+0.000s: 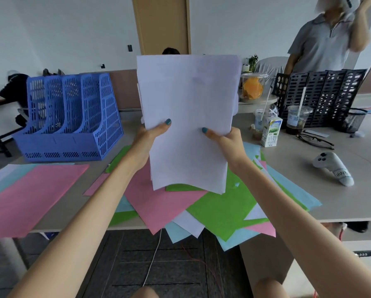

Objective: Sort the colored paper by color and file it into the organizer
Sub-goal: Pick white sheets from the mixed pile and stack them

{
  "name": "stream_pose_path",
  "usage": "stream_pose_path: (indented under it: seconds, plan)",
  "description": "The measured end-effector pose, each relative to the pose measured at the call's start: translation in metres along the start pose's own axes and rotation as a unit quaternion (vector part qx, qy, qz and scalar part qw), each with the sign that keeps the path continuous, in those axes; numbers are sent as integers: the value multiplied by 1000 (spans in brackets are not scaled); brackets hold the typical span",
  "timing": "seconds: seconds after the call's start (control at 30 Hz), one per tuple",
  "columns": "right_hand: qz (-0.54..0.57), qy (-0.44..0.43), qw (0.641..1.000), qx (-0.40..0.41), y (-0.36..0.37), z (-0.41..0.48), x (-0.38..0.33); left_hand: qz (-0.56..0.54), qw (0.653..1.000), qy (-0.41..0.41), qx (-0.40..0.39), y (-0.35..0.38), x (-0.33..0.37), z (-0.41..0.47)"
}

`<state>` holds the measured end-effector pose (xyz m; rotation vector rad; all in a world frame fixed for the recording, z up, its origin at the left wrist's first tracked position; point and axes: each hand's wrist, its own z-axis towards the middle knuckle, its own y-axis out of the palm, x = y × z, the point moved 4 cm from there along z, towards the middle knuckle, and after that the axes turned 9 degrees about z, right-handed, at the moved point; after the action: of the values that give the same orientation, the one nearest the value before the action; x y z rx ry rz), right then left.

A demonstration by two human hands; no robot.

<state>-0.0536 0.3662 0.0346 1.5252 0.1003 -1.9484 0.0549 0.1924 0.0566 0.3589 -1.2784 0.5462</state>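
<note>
You hold the white sheets (188,117) upright above the desk (309,175), left hand (150,136) and right hand (225,138) each pinching them; next, file them into the far-left blue organizer (70,119).

Up front: white sheet stack (188,117), upright, mid-air over table (309,173), left hand (150,138) + right hand (225,140) pinching its lower sides. Under it: messy pile (219,207) of pink/green/lt-blue/white sheets, overlapping, hanging off table's near edge. Flat stack (30,194) at left, pink on top. Blue perforated organizer (72,121), 4 slots, stands upright behind that.
</note>
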Motion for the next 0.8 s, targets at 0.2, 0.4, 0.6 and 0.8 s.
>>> stream_pose_path:
  seconds: [0.2, 0.4, 0.6, 0.8]
  plan:
    - [2, -14, 1000, 28, -4, -6, 8, 11, 993, 71, 95, -9, -4, -9]
    - [-3, 13, 1000, 4, -2, -6, 5, 83, 982, 150, 76, -24, 5, 0]
    - [-17, 25, 1000, 5, -1, -3, 2, 145, 974, 169, 30, -19, 12, 5]
    - [-22, 15, 1000, 9, -2, -3, -4, 176, 937, 289, 88, -23, 42, 1]
